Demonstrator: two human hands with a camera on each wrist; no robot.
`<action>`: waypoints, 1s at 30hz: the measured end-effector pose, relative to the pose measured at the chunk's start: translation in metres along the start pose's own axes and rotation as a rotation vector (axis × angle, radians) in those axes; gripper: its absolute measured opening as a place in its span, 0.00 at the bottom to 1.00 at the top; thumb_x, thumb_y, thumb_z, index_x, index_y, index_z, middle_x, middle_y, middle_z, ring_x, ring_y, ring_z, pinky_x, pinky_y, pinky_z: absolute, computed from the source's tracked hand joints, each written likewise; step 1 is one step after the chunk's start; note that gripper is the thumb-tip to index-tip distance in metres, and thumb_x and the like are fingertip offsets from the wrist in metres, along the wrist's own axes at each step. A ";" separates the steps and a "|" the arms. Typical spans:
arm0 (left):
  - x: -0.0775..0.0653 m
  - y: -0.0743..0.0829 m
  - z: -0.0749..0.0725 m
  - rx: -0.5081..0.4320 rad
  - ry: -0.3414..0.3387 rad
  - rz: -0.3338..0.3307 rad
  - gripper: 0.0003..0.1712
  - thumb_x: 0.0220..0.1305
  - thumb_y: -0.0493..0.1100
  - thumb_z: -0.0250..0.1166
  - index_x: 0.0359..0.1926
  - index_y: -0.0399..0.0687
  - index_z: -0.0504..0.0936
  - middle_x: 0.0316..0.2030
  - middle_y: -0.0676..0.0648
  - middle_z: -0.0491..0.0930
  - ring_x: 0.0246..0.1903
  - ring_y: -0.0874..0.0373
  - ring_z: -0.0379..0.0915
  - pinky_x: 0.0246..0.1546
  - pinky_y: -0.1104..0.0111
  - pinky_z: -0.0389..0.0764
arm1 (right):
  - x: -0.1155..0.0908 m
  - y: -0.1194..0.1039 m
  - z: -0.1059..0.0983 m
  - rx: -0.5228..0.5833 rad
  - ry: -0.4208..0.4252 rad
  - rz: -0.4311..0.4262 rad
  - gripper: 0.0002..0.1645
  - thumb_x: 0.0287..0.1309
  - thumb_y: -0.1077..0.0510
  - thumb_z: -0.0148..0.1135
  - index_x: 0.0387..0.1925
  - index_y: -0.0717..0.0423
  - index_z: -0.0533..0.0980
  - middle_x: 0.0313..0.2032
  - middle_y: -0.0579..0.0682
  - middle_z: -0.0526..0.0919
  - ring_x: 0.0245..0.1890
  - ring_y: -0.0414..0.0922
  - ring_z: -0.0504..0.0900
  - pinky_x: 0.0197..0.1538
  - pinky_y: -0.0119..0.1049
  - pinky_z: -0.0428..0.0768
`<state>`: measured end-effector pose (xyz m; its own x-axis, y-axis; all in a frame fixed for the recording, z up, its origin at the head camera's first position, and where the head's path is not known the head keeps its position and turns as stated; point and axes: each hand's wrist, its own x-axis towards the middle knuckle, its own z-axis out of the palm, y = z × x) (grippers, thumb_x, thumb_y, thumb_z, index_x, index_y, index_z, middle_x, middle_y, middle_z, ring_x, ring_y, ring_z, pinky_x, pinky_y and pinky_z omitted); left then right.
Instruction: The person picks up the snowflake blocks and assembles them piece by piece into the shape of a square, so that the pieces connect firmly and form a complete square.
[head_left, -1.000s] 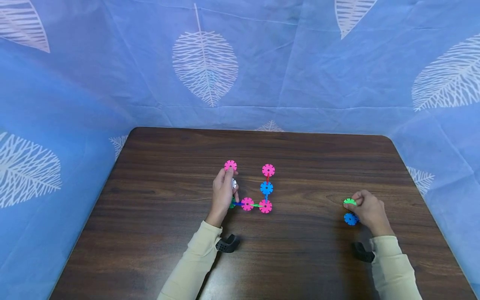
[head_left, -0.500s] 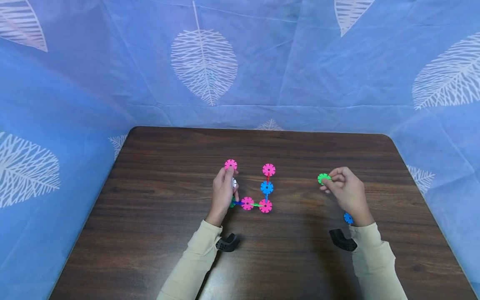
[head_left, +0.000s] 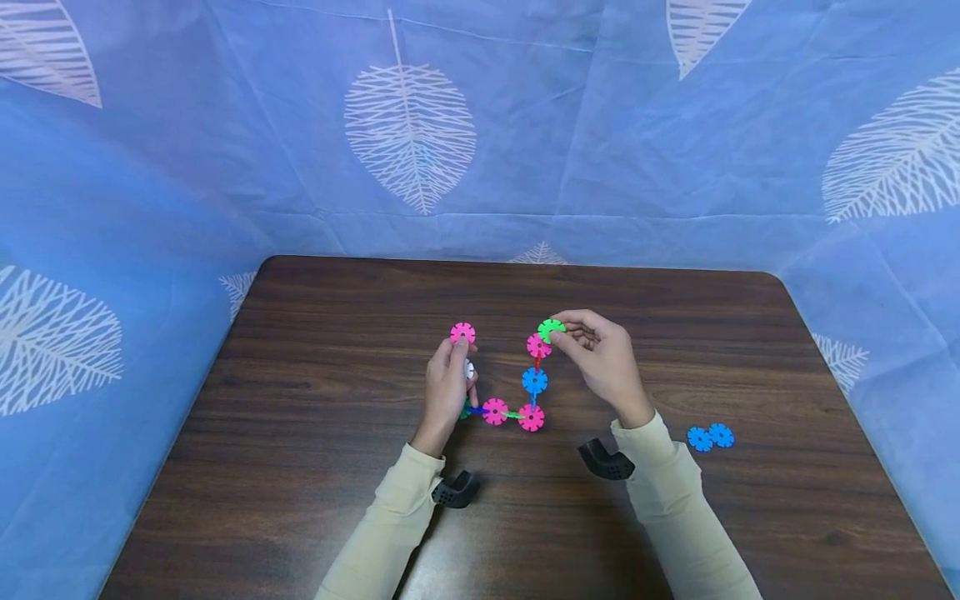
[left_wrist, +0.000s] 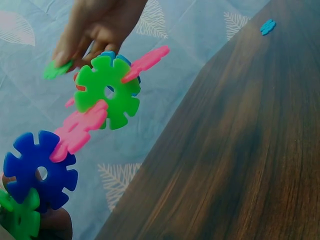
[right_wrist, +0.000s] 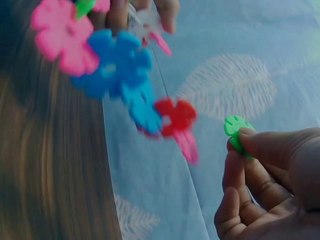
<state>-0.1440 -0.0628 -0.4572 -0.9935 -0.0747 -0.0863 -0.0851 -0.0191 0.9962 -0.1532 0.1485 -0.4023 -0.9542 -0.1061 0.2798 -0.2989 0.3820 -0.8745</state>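
A U-shaped chain of notched plastic discs (head_left: 495,412) in pink, blue, green, red and white is in the head view. My left hand (head_left: 446,387) grips its left side, the thumb just below the pink end disc (head_left: 462,333) and the fingers partly covering a white disc (head_left: 470,369). Between thumb and fingertips my right hand (head_left: 609,358) pinches a loose green disc (head_left: 551,330). From the head it overlaps the pink disc (head_left: 537,347) topping the chain's right side; in the right wrist view a gap shows between the green disc (right_wrist: 233,126) and the chain's red disc (right_wrist: 175,116).
Two blue discs (head_left: 701,439) lie side by side on the dark wooden table (head_left: 337,333), to the right of the right forearm. A blue cloth (head_left: 525,125) with white leaf prints hangs behind the table. Each wrist carries a black device (head_left: 456,490).
From beside the blue discs, my right hand has carried the green disc leftward and away from me to the chain's right side. My left hand keeps its grip, nearly still.
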 end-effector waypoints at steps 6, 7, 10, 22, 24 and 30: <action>-0.001 0.002 0.002 0.010 -0.006 0.015 0.24 0.74 0.54 0.44 0.45 0.36 0.73 0.11 0.52 0.64 0.05 0.61 0.62 0.08 0.69 0.70 | 0.007 -0.005 0.019 -0.104 -0.024 -0.053 0.13 0.55 0.61 0.67 0.43 0.58 0.79 0.36 0.54 0.84 0.32 0.38 0.80 0.37 0.27 0.78; -0.001 0.003 0.002 0.013 -0.006 0.016 0.24 0.73 0.54 0.44 0.45 0.36 0.73 0.11 0.52 0.64 0.05 0.61 0.62 0.08 0.69 0.69 | 0.008 -0.006 0.021 -0.134 -0.028 -0.070 0.13 0.54 0.62 0.67 0.43 0.57 0.79 0.36 0.52 0.84 0.32 0.38 0.80 0.37 0.28 0.78; -0.001 0.004 0.002 0.017 -0.006 0.018 0.25 0.74 0.54 0.44 0.46 0.35 0.73 0.11 0.51 0.63 0.05 0.61 0.61 0.08 0.68 0.70 | 0.010 -0.009 0.028 -0.235 -0.039 -0.138 0.13 0.53 0.62 0.68 0.42 0.55 0.80 0.34 0.50 0.85 0.29 0.39 0.80 0.32 0.31 0.77; -0.008 0.016 0.001 0.065 -0.041 0.020 0.23 0.75 0.50 0.42 0.47 0.34 0.73 0.13 0.49 0.64 0.05 0.61 0.62 0.09 0.68 0.70 | 0.011 -0.008 0.053 -0.396 -0.019 -0.321 0.08 0.51 0.62 0.70 0.36 0.55 0.82 0.33 0.49 0.87 0.15 0.37 0.63 0.37 0.38 0.72; -0.008 0.017 0.001 0.076 -0.048 0.008 0.23 0.76 0.49 0.41 0.48 0.33 0.73 0.14 0.49 0.64 0.06 0.61 0.62 0.09 0.68 0.71 | 0.011 -0.008 0.056 -0.396 -0.005 -0.337 0.08 0.50 0.63 0.70 0.35 0.55 0.83 0.33 0.50 0.88 0.15 0.36 0.63 0.38 0.39 0.74; -0.002 0.004 0.002 0.065 -0.041 0.002 0.25 0.74 0.55 0.43 0.47 0.39 0.74 0.13 0.51 0.64 0.06 0.59 0.62 0.08 0.66 0.71 | 0.012 -0.008 0.064 -0.392 0.020 -0.352 0.05 0.51 0.63 0.69 0.33 0.55 0.83 0.31 0.49 0.87 0.13 0.35 0.61 0.37 0.38 0.74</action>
<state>-0.1423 -0.0610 -0.4529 -0.9958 -0.0335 -0.0852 -0.0867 0.0457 0.9952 -0.1628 0.0850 -0.4171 -0.7952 -0.2739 0.5409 -0.5701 0.6414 -0.5134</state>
